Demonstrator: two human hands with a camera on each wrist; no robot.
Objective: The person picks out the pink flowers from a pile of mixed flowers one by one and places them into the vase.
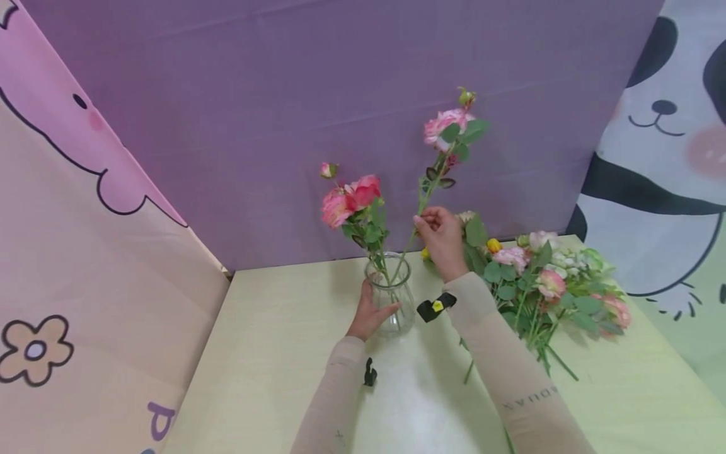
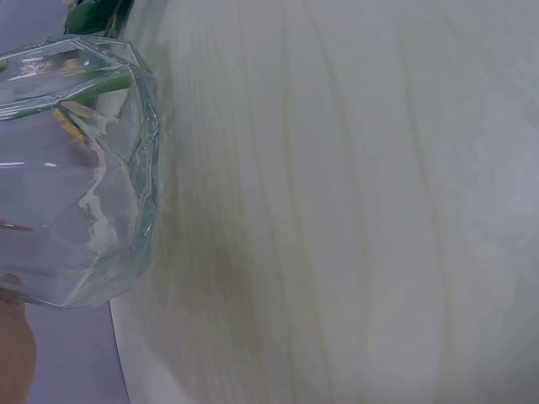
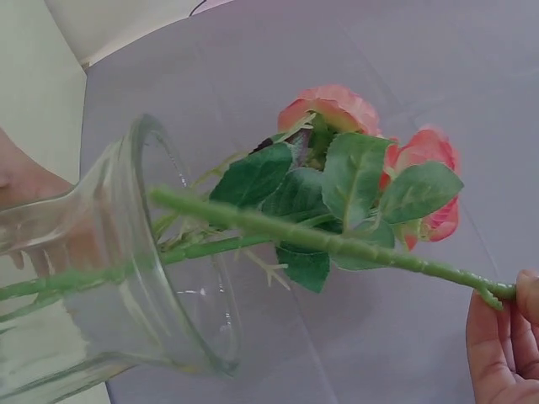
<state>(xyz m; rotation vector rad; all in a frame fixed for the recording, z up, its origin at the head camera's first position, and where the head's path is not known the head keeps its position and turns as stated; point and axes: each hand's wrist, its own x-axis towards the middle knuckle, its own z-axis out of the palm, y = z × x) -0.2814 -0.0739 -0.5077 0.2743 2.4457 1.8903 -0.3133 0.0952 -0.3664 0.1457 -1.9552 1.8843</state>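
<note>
A clear glass vase (image 1: 399, 315) stands on the table, and my left hand (image 1: 371, 313) grips its side, thumb at the front; its other fingers are mostly hidden. Coral and pink artificial flowers (image 1: 351, 202) lean left out of the vase, their stems inside the glass. Above and right of the mouth, my right hand (image 1: 442, 243) pinches the green stem (image 3: 379, 252) of a separate pink flower (image 1: 445, 129). That stem slants down to the vase's rim (image 3: 173, 278); whether its tip is inside cannot be told. The left wrist view shows the vase's faceted base (image 2: 126, 185).
To the right on the table (image 1: 272, 353) lies a pile of artificial flowers (image 1: 550, 284) with pink, yellow and pale green heads and loose stems, partly behind my right forearm. A purple backdrop (image 1: 255, 126) rises behind the table. Printed panels stand at both sides.
</note>
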